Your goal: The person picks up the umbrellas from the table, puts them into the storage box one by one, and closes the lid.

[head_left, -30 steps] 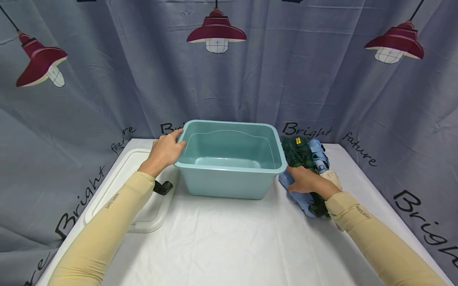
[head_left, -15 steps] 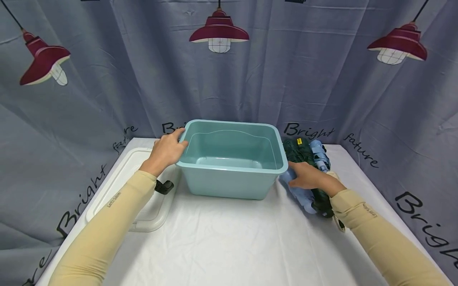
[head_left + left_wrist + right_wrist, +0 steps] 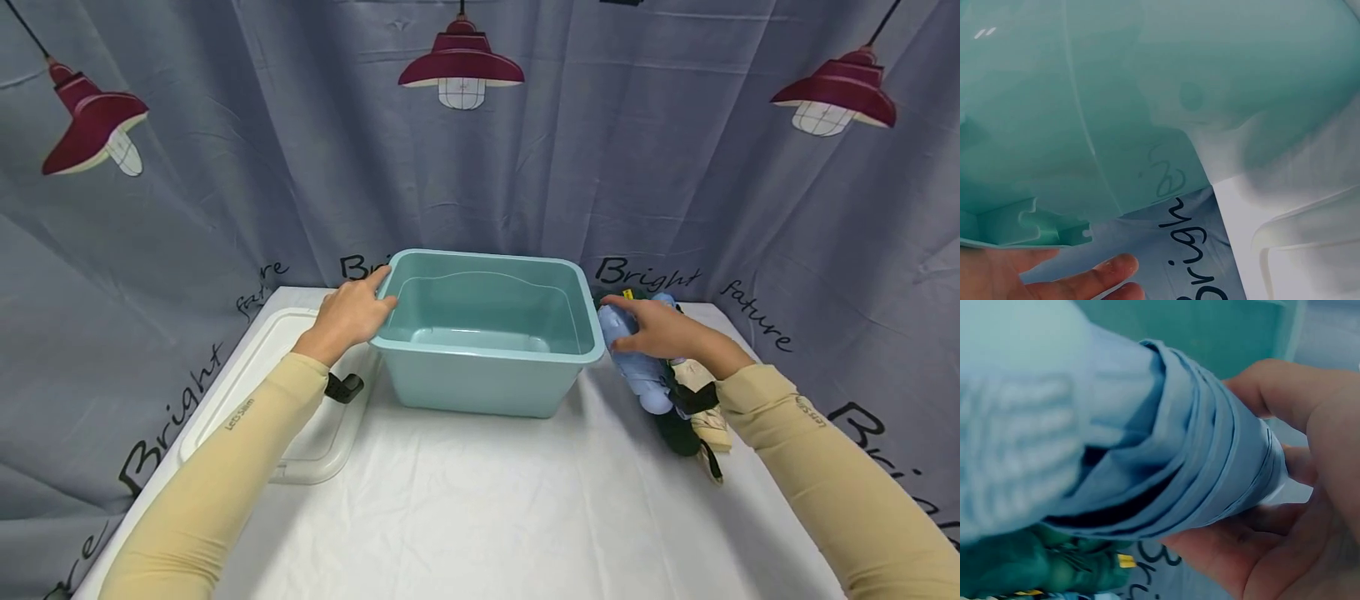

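My left hand (image 3: pixel 351 315) holds the left rim of a teal plastic bin (image 3: pixel 472 383), its thumb over the edge; straight fingertips (image 3: pixel 1119 265) show below the rim in the left wrist view. At the bin's right, my right hand (image 3: pixel 663 329) grips a folded light-blue umbrella (image 3: pixel 637 375). Its pleated fabric sits between thumb and fingers in the right wrist view, with the ribbed pale handle (image 3: pixel 1016 444) toward the camera. Below lie a dark green folded umbrella (image 3: pixel 678 435) and a beige one (image 3: pixel 708 421), partly covered by the hand and the blue umbrella.
A white lid (image 3: pixel 307 450) lies flat at the left, partly under the left forearm. Another blue bundle (image 3: pixel 663 298) shows behind the right hand. A white cloth (image 3: pixel 487 508) covers the table, and a grey printed curtain (image 3: pixel 525 167) hangs behind it.
My right hand has taken hold of the light-blue umbrella and raised it off the pile, moving slightly back and right. The beige umbrella beneath shows more. My left hand stays at the rim.
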`<state>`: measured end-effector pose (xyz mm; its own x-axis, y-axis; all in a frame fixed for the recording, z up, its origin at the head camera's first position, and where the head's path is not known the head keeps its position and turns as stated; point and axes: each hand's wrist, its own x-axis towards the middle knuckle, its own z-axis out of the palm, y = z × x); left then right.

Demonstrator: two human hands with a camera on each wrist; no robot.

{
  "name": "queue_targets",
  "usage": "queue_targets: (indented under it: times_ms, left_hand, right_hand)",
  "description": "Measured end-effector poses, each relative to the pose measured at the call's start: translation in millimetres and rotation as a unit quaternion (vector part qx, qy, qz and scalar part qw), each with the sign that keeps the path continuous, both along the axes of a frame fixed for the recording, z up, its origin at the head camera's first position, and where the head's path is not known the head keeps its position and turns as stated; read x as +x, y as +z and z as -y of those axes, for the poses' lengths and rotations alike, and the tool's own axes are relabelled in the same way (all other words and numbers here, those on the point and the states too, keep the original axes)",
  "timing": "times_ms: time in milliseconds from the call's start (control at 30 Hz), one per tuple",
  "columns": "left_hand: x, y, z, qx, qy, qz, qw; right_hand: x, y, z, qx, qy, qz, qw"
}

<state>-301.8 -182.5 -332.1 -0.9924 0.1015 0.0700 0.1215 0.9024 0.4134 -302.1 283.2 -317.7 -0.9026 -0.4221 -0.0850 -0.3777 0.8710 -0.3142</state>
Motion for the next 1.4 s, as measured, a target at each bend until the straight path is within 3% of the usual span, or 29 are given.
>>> queue_targets:
  times_ms: [300,567,833,1067,1400]
  left_hand:
    - [0.7,1.6,-0.1,-0.004,0.005,0.003,1.0]
    - [0.4,1.7,1.3,-0.012,0.011,0.003,0.9999]
    - [0.7,1.4,1.8,-0.014,0.016,0.009,0.9997]
    - [1.2,2.4,1.9,-0.016,0.015,0.01,0.9997]
    - [0.9,2.9,-1.2,-0.021,0.015,0.021,0.9994]
  right_hand:
    - [-8.1,44.6,4,-0.014,-0.017,-0.024,0.9994]
    - [-11.4,67.0,14,-0.05,-0.038,-0.046,0.997]
    - [-12.9,90.0,36,-0.091,-0.089,-0.042,0.991]
    - [-15.8,101.6,57,-0.098,-0.093,-0.027,0.9904]
    - [-23.9,102.0,97,-0.119,-0.098,0.012,0.988]
